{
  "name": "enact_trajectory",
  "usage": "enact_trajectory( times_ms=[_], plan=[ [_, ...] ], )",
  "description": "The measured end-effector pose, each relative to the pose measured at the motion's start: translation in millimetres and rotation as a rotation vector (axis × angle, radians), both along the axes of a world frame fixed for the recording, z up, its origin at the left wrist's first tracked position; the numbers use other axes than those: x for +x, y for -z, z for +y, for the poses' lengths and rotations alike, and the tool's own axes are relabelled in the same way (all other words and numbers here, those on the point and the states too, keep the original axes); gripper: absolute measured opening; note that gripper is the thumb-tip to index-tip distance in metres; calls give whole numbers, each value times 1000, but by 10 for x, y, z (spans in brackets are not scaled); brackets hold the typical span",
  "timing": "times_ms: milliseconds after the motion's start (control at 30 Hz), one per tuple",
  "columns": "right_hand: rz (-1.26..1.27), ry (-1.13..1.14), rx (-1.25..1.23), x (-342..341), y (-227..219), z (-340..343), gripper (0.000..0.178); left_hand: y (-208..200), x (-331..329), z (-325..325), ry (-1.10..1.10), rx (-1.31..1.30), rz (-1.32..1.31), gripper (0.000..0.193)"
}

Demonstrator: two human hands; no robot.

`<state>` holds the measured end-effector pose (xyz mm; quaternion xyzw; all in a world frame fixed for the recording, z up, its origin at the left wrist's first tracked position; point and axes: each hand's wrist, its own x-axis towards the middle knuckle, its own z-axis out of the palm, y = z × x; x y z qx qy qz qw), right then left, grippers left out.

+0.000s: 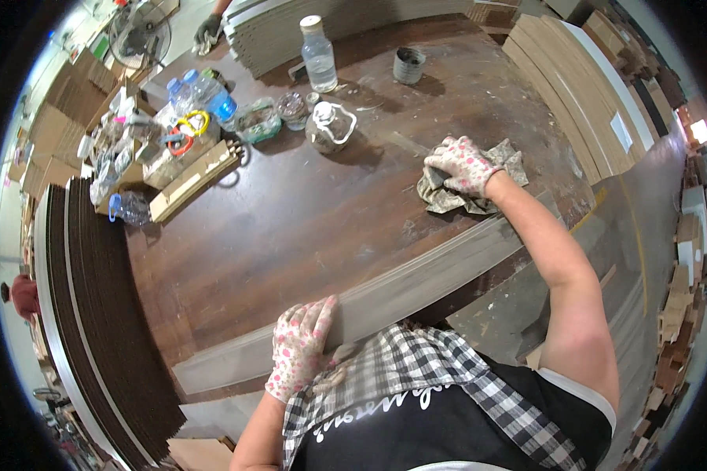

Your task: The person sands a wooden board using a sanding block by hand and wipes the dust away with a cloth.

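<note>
A long, narrow grey board [401, 296] lies along the near edge of the brown table, slanting up to the right. My left hand [300, 342], in a white glove with pink dots, rests on its near part with fingers stretched out. At the right, my right hand [465, 166], gloved alike, sits over a crumpled, patterned rag [511, 162]. Its fingers are curled around a small grey piece [437, 176], mostly hidden beneath them. The rag spreads on the table around and under that hand, beyond the board's right part.
A white-handled jug [330, 129], a clear bottle [319, 59] and a grey cup [408, 66] stand farther back. Bottles, tape rolls and boxes crowd the left [179, 141]. Stacked boards flank the table on the left [94, 314] and right [581, 102]. Another person's gloved hand [207, 33] shows at the back.
</note>
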<state>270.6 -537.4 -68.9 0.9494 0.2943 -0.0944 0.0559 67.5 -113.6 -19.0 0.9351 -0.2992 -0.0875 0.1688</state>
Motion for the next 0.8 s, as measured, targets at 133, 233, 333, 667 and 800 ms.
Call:
enact_trajectory(
  times_ms=[133,233,333,667,800],
  plan=[
    [-188,67,610,-94,-297,-20,55,37,-60,13,-30,-16,-17,108],
    [-74,112,710,-787,-989,277,60,4,-36,-17,1,-18,-62,85],
    [-210,27,765,-1583,-854,703,68,-30,-17,-70,-35,6,-28,77],
    [-776,661,397,-2283,-173,-396,54,-133,-100,-157,-46,-37,-105,62],
    [-711,810,581,-2310,-500,-401,44,-25,-71,-116,-20,-42,-135,62]
  ],
)
